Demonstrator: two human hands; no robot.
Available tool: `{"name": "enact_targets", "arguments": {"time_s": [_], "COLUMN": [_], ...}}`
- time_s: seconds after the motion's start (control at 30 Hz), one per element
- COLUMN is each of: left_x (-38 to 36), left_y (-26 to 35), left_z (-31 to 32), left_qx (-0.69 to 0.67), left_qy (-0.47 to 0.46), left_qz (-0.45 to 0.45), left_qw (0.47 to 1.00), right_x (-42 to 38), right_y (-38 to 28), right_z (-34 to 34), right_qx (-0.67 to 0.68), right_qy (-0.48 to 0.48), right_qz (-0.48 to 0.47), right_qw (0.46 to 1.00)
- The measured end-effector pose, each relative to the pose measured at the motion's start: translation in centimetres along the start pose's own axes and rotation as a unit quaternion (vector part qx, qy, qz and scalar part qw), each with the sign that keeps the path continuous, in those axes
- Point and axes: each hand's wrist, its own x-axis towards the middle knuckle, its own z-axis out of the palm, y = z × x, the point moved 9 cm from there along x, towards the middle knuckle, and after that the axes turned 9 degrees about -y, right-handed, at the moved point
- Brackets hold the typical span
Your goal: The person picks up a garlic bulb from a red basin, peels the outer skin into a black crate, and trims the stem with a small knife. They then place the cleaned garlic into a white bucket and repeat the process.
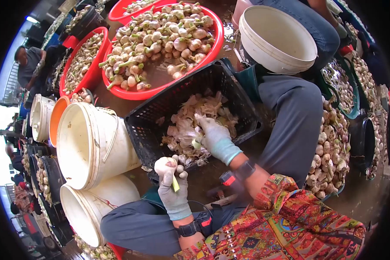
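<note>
Two white buckets (pixel 119 141) lie near the left hand (pixel 174 193) holding garlic (pixel 164 166).

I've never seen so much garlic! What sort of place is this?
Probably a garlic-cleaning workshop: a big red tub heaped with garlic, a black crate holding papery skins, and a gloved left hand holding one bulb.

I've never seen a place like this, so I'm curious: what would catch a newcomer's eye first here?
Probably the big red tub heaped with garlic, beyond the black crate. Next, the crate's pile of papery skins under the gloved right hand, and the pale bulb in the gloved left hand by its near edge. The vivid patterned sleeve at lower right stands out too.
</note>
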Motion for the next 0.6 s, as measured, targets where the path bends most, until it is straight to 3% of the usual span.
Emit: {"name": "enact_targets", "arguments": {"time_s": [0.07,0.13,0.2,0.27,0.37,0.47,0.53,0.6], "left_x": [0.1,-0.5,-0.9,-0.8,-0.5,0.0,0.4,0.4], "left_y": [0.4,0.3,1.0,1.1,1.5,0.7,0.3,-0.6], "left_z": [-0.3,0.0,-0.3,-0.2,-1.2,-0.9,-0.4,-0.5], "left_qx": [0.018,0.032,0.174,0.228,0.332,0.297,0.291,0.235], "left_qy": [-0.016,-0.022,0.059,0.074,0.067,0.057,0.054,0.083], "left_qz": [0.021,0.04,0.082,0.109,0.111,0.093,0.06,0.004], "left_qw": [0.999,0.998,0.979,0.965,0.934,0.949,0.953,0.969], "right_x": [-2.1,-3.8,-4.8,-4.8,-4.9,-3.7,-2.8,-2.0], "right_y": [-3.4,-6.6,-8.8,-8.5,-8.3,-7.0,-5.6,-4.1], "right_z": [-1.5,-1.2,-1.1,0.1,0.0,0.5,1.8,2.6], "right_qx": [0.062,0.201,0.16,0.186,0.114,0.133,0.189,0.432], "right_qy": [-0.004,-0.141,-0.063,-0.07,-0.084,-0.093,-0.095,-0.113], "right_qz": [-0.079,-0.119,-0.236,-0.223,-0.171,-0.126,-0.107,-0.061], "right_qw": [0.995,0.962,0.956,0.954,0.975,0.979,0.972,0.893]}}
